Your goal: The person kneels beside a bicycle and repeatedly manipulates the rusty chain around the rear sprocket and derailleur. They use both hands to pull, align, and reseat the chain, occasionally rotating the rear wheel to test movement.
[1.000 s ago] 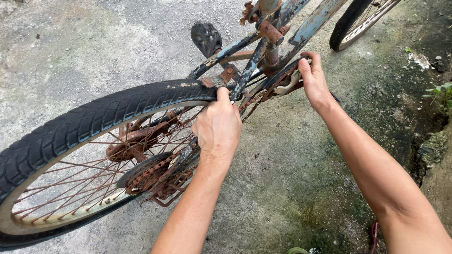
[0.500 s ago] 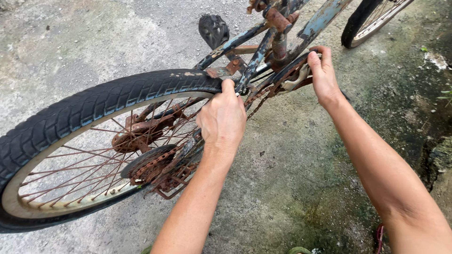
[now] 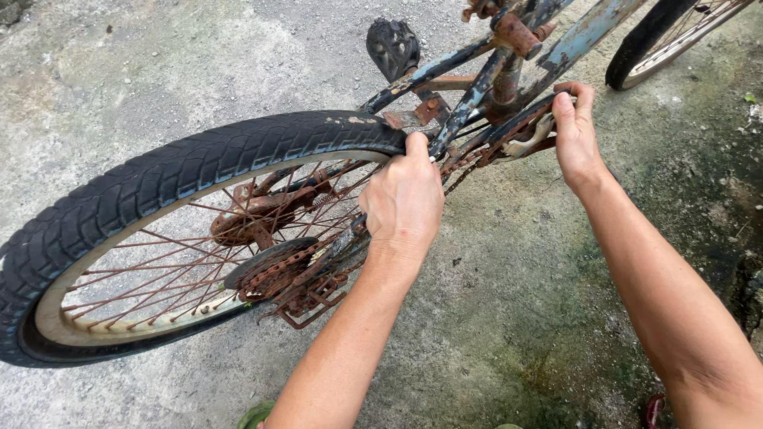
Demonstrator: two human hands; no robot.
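An old rusty bicycle with a worn blue frame [image 3: 584, 36] stands on concrete. Its rear wheel has a black tyre [image 3: 199, 163], rusty spokes and a rusted chain [image 3: 278, 266] over the sprocket. My left hand [image 3: 405, 199] is closed on the frame stay and chain beside the tyre's upper right. My right hand [image 3: 574, 131] grips the chainring [image 3: 528, 143] and chain near the crank. A black pedal [image 3: 391, 46] sticks up behind the frame.
Part of the front wheel [image 3: 668, 36] shows at the top right. Grey concrete ground [image 3: 509, 318] lies all around, darker and mossy on the right. Something green [image 3: 258, 415] and something red [image 3: 653, 409] peek in at the bottom edge.
The view has shifted slightly, so the bicycle sits a bit higher and further right in the frame. Both hands have kept their hold on the frame and chainring.
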